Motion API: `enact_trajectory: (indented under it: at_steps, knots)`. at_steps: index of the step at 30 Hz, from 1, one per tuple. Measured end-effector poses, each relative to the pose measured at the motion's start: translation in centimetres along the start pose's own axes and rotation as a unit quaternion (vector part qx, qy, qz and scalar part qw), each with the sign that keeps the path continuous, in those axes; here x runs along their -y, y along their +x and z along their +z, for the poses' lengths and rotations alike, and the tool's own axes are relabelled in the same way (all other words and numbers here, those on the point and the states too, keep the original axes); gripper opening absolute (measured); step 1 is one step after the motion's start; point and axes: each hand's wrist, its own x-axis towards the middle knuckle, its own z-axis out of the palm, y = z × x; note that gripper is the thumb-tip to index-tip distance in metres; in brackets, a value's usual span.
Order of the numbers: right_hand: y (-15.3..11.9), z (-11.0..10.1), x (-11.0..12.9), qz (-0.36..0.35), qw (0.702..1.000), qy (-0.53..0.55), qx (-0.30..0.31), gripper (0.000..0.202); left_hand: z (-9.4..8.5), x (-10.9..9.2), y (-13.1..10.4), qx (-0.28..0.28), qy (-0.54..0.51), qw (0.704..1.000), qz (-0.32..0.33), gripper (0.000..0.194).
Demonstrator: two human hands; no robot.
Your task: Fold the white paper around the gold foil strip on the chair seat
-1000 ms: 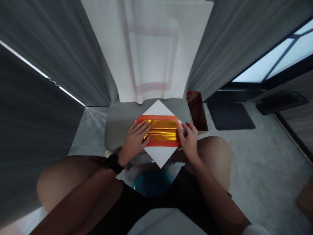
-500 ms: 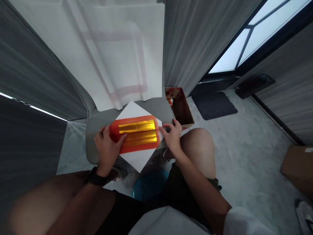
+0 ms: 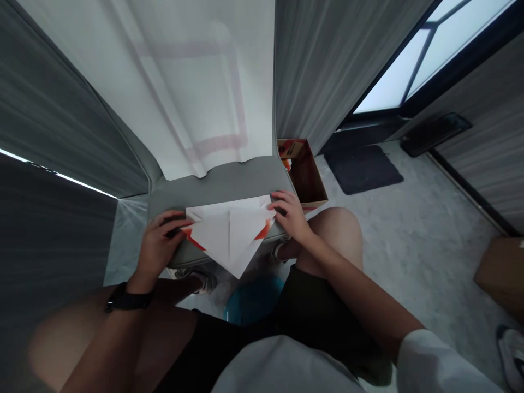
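Now the folded white paper (image 3: 229, 232) lies in the middle of the frame on the grey surface (image 3: 229, 183), the left hand (image 3: 158, 245) and the right hand (image 3: 291, 215) pressing its 2 ends with flat fingers, so uneven pressure may skew the crease.

Left hand (image 3: 158, 245), right hand (image 3: 291, 214) pressing folded paper (image 3: 229, 229)

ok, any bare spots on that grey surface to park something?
Bare strip on the grey surface between the folded paper and the hanging white sheet. Crowded at the near edge: left hand and right hand pin the paper's ends. Cardboard box borders the right.
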Motion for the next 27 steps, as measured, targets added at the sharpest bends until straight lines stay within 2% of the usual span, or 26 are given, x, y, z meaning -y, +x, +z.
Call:
enact_trajectory:
  at_steps: [4, 6, 9, 13, 20, 24, 27]
  knots:
    - [0.4, -1.0, -1.3, -0.099, 0.994, 0.007, 0.049, 0.025, -1.1, 1.2, 0.4, 0.095, -0.003, 0.991, 0.090, 0.030]
    - [0.2, -1.3, -1.7, -0.120, 0.991, -0.009, 0.062, 0.028, -1.5, 1.9, 0.5, 0.133, -0.002, 0.984, 0.122, 0.033]
    - [-0.5, -1.5, -1.9, -0.139, 0.985, -0.052, 0.084, 0.031, -2.0, 2.5, 0.6, 0.159, 0.012, 0.975, 0.153, 0.037]
    - [-1.4, -1.7, -1.6, -0.150, 0.979, -0.095, 0.097, 0.031, -1.9, 3.1, 0.5, 0.157, 0.007, 0.974, 0.162, 0.040]
    - [-1.6, -2.0, -0.1, -0.215, 0.963, -0.118, 0.115, 0.036, -1.4, 2.8, 0.4, 0.138, -0.024, 0.983, 0.116, 0.038]
    - [-1.7, -2.0, 0.8, -0.203, 0.966, -0.104, 0.124, 0.039, -1.1, 2.2, 0.6, 0.119, -0.050, 0.987, 0.092, 0.034]
    - [-1.7, -1.5, 0.9, -0.172, 0.979, -0.072, 0.087, 0.039, -1.0, 1.9, 0.8, 0.106, -0.070, 0.989, 0.077, 0.033]
